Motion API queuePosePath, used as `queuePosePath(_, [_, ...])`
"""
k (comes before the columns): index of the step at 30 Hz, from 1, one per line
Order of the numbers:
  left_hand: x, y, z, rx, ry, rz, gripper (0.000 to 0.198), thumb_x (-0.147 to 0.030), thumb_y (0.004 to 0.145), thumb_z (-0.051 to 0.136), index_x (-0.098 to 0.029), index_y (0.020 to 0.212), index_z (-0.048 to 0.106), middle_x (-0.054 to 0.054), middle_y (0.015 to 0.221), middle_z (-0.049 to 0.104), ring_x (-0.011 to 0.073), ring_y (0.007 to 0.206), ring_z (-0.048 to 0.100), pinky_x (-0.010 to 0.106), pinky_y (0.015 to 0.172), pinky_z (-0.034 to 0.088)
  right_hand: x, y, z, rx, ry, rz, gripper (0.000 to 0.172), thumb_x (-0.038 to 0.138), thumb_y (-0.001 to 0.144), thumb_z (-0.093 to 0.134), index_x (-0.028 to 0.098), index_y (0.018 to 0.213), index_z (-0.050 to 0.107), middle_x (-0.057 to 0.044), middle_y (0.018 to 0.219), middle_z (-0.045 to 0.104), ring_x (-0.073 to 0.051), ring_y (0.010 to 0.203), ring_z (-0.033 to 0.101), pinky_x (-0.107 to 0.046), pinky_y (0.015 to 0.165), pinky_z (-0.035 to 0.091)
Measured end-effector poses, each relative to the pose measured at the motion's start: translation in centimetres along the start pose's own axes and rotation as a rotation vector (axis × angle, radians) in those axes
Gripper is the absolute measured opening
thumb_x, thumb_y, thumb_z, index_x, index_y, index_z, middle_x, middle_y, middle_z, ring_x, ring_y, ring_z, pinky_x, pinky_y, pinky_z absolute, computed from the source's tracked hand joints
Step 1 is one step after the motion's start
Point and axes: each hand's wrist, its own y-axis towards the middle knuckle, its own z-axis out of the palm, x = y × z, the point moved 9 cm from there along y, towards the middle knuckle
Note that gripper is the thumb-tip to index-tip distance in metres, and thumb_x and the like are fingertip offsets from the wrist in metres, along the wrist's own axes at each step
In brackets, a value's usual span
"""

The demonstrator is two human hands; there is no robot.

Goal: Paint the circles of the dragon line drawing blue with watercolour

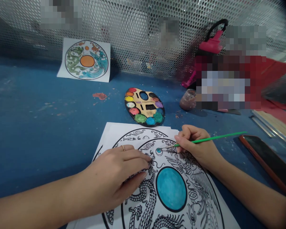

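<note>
My right hand (pixel 195 144) pinches a thin green paintbrush (pixel 214 138), its tip touching a small circle (pixel 159 150) partly coloured blue. The circle belongs to a printed line drawing (pixel 150 203) of a dragon and a bird, whose large central oval (pixel 171 189) is painted turquoise. My left hand (pixel 124 173) lies flat on the left side of this sheet, fingers stretched out, a ring on one of them. Under the top sheet another printed sheet (pixel 116 133) shows its edge. Just beyond the paper lies an oval paint palette (pixel 149 103) with several colour wells.
A painted sample sheet (pixel 87 60) leans against the perforated metal screen (pixel 131 31) at the back. Right of the palette stands a jar of murky brownish water (pixel 188 100). A phone (pixel 268 160) in a reddish case lies by my right forearm. Dried paint (pixel 99 95) marks the blue table.
</note>
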Motion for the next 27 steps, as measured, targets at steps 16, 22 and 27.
queuePosePath(16, [0.12, -0.04, 0.04, -0.001, 0.003, -0.001, 0.023, -0.017, 0.09, 0.045, -0.018, 0.102, 0.064, 0.005, 0.103, 0.068, 0.0183, 0.089, 0.061, 0.032, 0.077, 0.051, 0.15, 0.02, -0.26, -0.018, -0.016, -0.027, 0.036, 0.023, 0.08, 0.061, 0.021, 0.056, 0.034, 0.003, 0.048, 0.054, -0.008, 0.044, 0.053, -0.02, 0.042, 0.038])
queuePosePath(22, [0.14, 0.02, -0.02, 0.0, 0.0, -0.001, 0.022, -0.016, 0.09, 0.046, -0.017, 0.102, 0.064, 0.005, 0.104, 0.067, 0.0179, 0.089, 0.061, 0.032, 0.078, 0.052, 0.02, 0.06, -0.13, 0.003, 0.006, -0.025, 0.036, 0.023, 0.08, 0.061, 0.021, 0.058, 0.033, 0.004, 0.051, 0.053, -0.008, 0.045, 0.053, -0.02, 0.043, 0.037])
queuePosePath(27, [0.13, -0.06, -0.08, -0.01, 0.004, 0.003, 0.022, -0.016, 0.089, 0.046, -0.017, 0.101, 0.065, 0.005, 0.103, 0.068, 0.0174, 0.089, 0.061, 0.031, 0.079, 0.052, 0.04, 0.09, -0.33, -0.01, -0.014, -0.023, 0.036, 0.026, 0.08, 0.062, 0.02, 0.058, 0.034, 0.004, 0.051, 0.053, -0.008, 0.046, 0.053, -0.02, 0.044, 0.038])
